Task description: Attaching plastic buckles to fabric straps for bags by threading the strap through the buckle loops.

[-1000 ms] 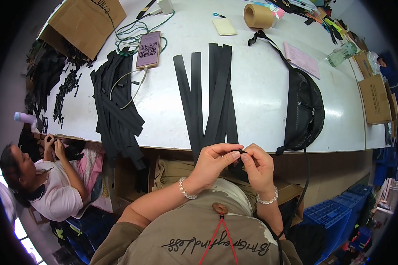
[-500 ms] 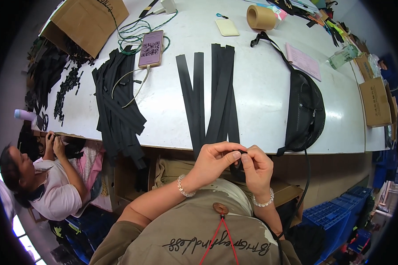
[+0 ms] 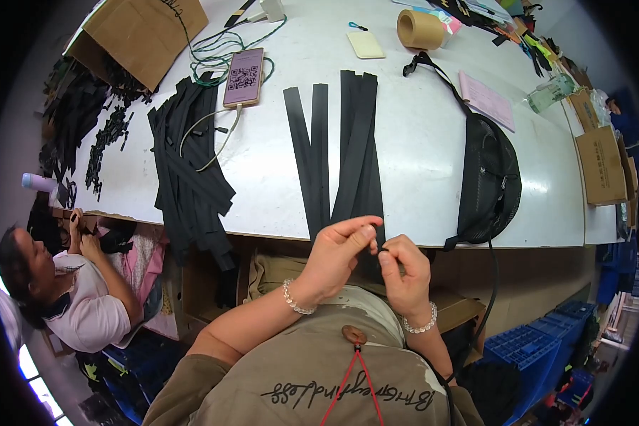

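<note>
Over the table's front edge, my left hand (image 3: 337, 259) is closed, thumb and forefinger pinching something small and black that I cannot make out. Just to its right, my right hand (image 3: 407, 270) is also closed, its fingertips on a piece of black strip, mostly hidden by the hands. Dark material hangs between and below them. Several flat black strips (image 3: 358, 135) lie lengthwise in front of me, their near ends running down to my hands. Two narrower black strips (image 3: 320, 149) lie to the left of these.
On the white table (image 3: 419, 142) lie a heap of black strips (image 3: 184, 160), a phone (image 3: 243, 78) with a cable, small black pieces (image 3: 106, 149), a black waist bag (image 3: 490, 177), a tape roll (image 3: 413, 30) and a pink paper pad (image 3: 486, 99). A co-worker (image 3: 85, 291) sits left.
My hands have moved apart from each other, the left slightly up and left, the right slightly down. Before, their fingertips met. The co-worker's hands shifted a little.
</note>
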{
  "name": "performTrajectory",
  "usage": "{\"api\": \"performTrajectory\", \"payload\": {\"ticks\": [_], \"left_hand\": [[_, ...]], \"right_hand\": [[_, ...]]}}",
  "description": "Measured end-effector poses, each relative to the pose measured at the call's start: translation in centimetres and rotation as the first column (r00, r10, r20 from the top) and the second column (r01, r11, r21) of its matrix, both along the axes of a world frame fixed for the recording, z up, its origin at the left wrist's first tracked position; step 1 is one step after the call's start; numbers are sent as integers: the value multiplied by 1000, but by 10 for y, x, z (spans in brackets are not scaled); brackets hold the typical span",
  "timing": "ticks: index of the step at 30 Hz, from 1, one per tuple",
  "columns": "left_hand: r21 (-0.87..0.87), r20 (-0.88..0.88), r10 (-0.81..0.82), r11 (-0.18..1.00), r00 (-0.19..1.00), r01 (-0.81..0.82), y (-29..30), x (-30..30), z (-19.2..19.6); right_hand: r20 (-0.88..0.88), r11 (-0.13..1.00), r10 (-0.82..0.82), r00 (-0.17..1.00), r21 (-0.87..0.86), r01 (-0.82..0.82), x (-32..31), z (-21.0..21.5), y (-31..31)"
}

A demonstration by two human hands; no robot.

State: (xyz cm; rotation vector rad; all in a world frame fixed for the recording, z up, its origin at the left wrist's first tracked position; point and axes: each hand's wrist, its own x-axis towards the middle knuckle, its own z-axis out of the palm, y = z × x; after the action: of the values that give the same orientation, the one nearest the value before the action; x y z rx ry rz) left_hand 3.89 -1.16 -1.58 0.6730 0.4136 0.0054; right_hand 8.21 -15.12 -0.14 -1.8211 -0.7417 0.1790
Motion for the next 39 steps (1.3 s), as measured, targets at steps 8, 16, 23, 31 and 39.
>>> {"api": "performTrajectory", "payload": {"ticks": [8,16,23,31,39], "left_hand": [[99,-27,-218,971,976,220,6,-4,17],[338,80,-198,927,977,161,8,-6,10],[399,115,-272,893,955,206,12,-5,10],[389,111,-325,884,939,260,16,-5,16],[418,116,-366,861,923,289,18,-5,14]], "right_hand": [[-305,975,-22,952,202,87,2,4,-4],[-327,966,43,944,255,45,4,4,-5],[-359,977,59,931,210,19,4,7,-6],[-399,979,113,910,202,-33,5,1,-11],[-390,967,112,914,256,-10,2,2,-8]]}}
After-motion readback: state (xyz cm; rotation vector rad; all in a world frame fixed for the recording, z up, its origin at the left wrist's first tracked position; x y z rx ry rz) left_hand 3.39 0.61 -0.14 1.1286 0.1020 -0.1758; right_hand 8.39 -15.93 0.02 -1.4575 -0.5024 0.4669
